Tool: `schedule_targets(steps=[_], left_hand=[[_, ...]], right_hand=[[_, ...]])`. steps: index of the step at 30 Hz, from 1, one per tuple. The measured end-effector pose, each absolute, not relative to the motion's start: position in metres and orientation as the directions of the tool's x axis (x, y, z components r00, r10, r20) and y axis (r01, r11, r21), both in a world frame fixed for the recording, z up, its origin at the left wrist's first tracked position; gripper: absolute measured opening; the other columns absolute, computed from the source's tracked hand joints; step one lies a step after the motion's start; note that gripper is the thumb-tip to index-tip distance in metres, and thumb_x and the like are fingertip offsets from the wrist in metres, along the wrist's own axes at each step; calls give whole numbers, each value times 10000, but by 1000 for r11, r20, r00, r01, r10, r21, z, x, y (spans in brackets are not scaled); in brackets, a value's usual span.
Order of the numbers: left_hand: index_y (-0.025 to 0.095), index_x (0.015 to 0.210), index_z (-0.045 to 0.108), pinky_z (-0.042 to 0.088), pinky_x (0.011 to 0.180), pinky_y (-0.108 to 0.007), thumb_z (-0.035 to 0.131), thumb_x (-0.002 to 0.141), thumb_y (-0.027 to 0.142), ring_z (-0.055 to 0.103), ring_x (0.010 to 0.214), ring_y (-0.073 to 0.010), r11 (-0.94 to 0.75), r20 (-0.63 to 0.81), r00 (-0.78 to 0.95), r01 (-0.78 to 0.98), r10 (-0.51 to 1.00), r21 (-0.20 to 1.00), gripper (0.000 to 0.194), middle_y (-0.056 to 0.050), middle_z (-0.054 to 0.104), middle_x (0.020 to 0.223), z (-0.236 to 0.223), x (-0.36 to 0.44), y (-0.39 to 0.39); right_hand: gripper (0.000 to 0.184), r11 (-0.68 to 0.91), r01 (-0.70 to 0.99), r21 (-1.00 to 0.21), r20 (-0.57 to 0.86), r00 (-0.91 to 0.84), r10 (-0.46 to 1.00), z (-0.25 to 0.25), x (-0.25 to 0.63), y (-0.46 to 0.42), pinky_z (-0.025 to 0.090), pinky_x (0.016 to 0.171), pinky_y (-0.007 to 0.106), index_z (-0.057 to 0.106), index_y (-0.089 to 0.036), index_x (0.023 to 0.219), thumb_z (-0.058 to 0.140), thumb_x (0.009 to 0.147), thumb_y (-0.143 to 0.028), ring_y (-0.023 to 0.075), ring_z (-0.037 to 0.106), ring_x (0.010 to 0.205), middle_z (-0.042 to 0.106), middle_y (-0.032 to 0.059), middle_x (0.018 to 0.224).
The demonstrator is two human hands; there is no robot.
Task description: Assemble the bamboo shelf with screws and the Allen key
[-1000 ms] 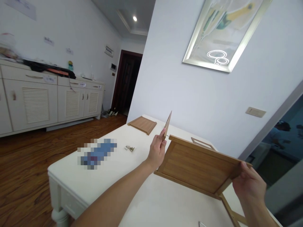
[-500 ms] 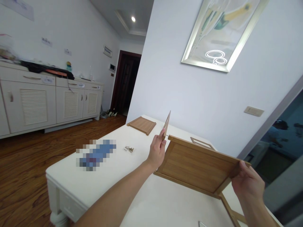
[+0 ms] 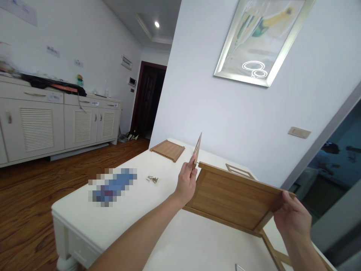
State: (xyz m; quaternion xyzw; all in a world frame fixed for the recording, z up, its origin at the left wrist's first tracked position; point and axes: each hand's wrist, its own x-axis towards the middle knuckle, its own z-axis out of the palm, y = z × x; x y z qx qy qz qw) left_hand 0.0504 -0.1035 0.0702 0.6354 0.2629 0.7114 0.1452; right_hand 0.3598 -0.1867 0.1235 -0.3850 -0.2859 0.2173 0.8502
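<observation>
Left hand (image 3: 186,180): grip clamped on thin wooden piece (image 3: 197,148). Right hand (image 3: 293,215): grip clamped on wooden panel (image 3: 229,197), between 4 and 5 o'clock in view. Steady both without twisting.

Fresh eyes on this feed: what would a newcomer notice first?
Probably the large wooden panel over the white table, its right end held by the right hand. Beside it, the left hand holds a thin wooden piece. Above, a framed picture hangs on the wall.

Soft light, ceiling lamp (image 3: 156,24) lit, ring glare on framed picture (image 3: 254,45); pixelated patch (image 3: 114,186) along surface (image 3: 84,214) left edge, contents unclear.
</observation>
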Motion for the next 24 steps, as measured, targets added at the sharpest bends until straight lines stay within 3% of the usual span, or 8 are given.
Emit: schedule_targets(steps=[7, 14, 24], left_hand=[[249, 1450, 378, 495, 823, -350, 332, 992, 325, 545, 859, -189, -810, 818, -150, 126, 555, 573, 467, -79, 581, 932, 71, 51, -103], [228, 1462, 363, 469, 863, -345, 335, 991, 314, 555, 885, -184, -796, 800, -168, 109, 576, 596, 480, -84, 592, 967, 72, 51, -103], [259, 1453, 377, 455, 853, -325, 373, 982, 321, 553, 877, -170, -787, 789, -148, 89, 596, 611, 475, -60, 582, 962, 70, 58, -105]], right_hand=[[146, 605, -87, -791, 379, 707, 597, 121, 363, -187, 465, 636, 271, 608, -189, 700, 734, 626, -194, 115, 558, 664, 594, -43, 714], [133, 619, -145, -772, 320, 753, 575, 124, 353, -187, 452, 604, 243, 623, -184, 672, 733, 600, -164, 102, 550, 670, 601, -47, 700], [162, 660, -130, -740, 341, 773, 535, 123, 353, -214, 460, 644, 246, 597, -183, 669, 743, 604, -154, 99, 553, 673, 599, -50, 693]])
